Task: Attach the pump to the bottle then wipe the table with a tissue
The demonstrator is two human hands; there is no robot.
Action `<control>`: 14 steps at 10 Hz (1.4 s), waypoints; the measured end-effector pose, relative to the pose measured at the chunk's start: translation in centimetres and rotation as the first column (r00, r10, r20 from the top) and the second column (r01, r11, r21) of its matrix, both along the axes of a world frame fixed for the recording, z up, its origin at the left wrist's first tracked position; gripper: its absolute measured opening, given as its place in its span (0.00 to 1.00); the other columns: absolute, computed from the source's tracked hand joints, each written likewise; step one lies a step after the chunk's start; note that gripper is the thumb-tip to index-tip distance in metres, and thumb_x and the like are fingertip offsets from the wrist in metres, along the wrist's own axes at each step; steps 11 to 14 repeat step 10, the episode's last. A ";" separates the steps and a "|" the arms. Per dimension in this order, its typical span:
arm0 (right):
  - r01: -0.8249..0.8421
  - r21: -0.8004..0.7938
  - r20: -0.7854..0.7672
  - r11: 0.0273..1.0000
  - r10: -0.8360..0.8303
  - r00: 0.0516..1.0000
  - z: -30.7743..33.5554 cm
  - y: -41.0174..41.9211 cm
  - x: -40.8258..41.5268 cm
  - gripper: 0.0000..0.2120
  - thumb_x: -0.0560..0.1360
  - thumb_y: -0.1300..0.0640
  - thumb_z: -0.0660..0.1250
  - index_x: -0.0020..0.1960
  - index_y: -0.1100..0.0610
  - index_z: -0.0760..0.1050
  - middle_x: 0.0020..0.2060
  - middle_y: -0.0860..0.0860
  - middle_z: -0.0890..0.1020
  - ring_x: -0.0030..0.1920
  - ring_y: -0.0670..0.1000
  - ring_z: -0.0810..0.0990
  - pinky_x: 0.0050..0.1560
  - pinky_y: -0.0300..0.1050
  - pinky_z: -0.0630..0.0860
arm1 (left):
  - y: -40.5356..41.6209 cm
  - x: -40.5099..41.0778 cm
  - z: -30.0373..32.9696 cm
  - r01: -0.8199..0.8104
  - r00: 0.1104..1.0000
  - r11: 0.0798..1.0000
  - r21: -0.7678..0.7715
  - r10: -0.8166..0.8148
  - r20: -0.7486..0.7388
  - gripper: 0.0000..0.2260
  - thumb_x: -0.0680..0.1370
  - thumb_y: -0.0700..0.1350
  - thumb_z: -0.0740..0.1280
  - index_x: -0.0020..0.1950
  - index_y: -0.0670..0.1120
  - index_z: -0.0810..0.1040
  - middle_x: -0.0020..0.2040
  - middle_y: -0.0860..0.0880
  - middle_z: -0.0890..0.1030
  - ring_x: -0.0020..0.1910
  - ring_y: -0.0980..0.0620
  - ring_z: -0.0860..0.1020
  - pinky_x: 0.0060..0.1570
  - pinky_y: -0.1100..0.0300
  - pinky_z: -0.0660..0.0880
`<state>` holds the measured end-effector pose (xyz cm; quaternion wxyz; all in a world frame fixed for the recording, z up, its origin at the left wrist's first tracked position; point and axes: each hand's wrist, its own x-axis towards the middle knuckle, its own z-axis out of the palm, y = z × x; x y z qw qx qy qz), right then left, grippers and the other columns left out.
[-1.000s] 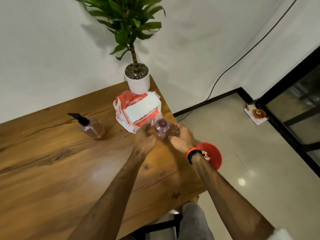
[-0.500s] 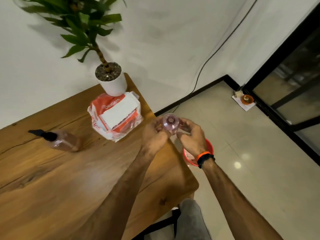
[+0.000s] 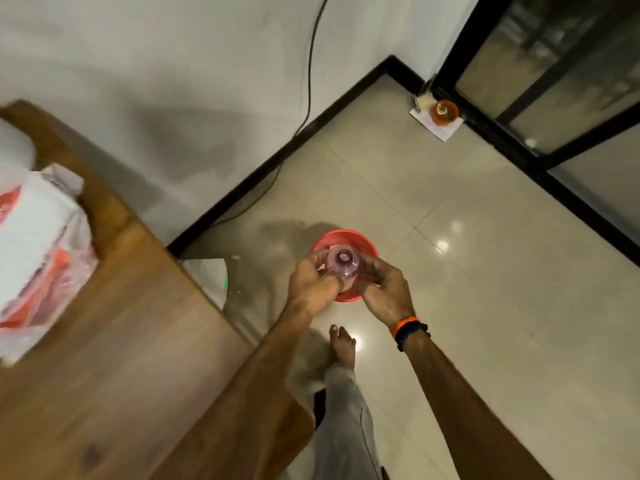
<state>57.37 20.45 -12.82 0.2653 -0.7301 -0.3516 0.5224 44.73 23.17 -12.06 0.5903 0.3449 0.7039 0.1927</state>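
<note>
A clear pink bottle [image 3: 342, 263] with an open neck and no pump on it is held upright between both hands, off the table's right end and above a red bin [image 3: 367, 242] on the floor. My left hand [image 3: 313, 284] grips its left side and my right hand [image 3: 384, 289] grips its right side. The tissue pack [image 3: 38, 244], white and red in a plastic wrap, lies on the wooden table [image 3: 131, 358] at the far left. No pump shows in this view.
A white plant pot [image 3: 14, 147] is cut off at the left edge. A black cable [image 3: 313, 60] runs down the wall to the tiled floor. A small orange dish [image 3: 445, 110] sits on paper by the glass door. My bare foot [image 3: 343, 346] stands below the bin.
Both hands have carried the bottle to the right, off the table and over the red bin. The view has swung right, so the pump bottle and plant have left the frame.
</note>
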 end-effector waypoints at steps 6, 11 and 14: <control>-0.004 -0.342 0.047 0.940 0.021 0.999 -16.8 3.6 4.3 0.21 0.74 0.60 0.64 0.67 0.53 0.72 0.51 0.49 0.79 0.53 0.54 0.77 0.54 0.48 0.75 | 5.7 3.5 -16.2 0.336 0.906 0.918 -0.209 -0.376 -0.196 0.19 0.73 0.43 0.71 0.64 0.47 0.76 0.59 0.44 0.81 0.58 0.42 0.79 0.61 0.49 0.76; 0.024 -0.211 0.039 0.977 -0.016 0.999 -7.7 3.0 2.0 0.19 0.72 0.66 0.64 0.61 0.55 0.76 0.57 0.49 0.80 0.55 0.48 0.77 0.56 0.38 0.70 | 3.9 1.1 -6.8 0.128 0.990 0.982 -0.142 -0.135 -0.040 0.17 0.65 0.45 0.74 0.52 0.42 0.81 0.54 0.41 0.84 0.56 0.42 0.81 0.59 0.48 0.77; 0.024 -0.211 0.039 0.977 -0.016 0.999 -7.7 3.0 2.0 0.19 0.72 0.66 0.64 0.61 0.55 0.76 0.57 0.49 0.80 0.55 0.48 0.77 0.56 0.38 0.70 | 3.9 1.1 -6.8 0.128 0.990 0.982 -0.142 -0.135 -0.040 0.17 0.65 0.45 0.74 0.52 0.42 0.81 0.54 0.41 0.84 0.56 0.42 0.81 0.59 0.48 0.77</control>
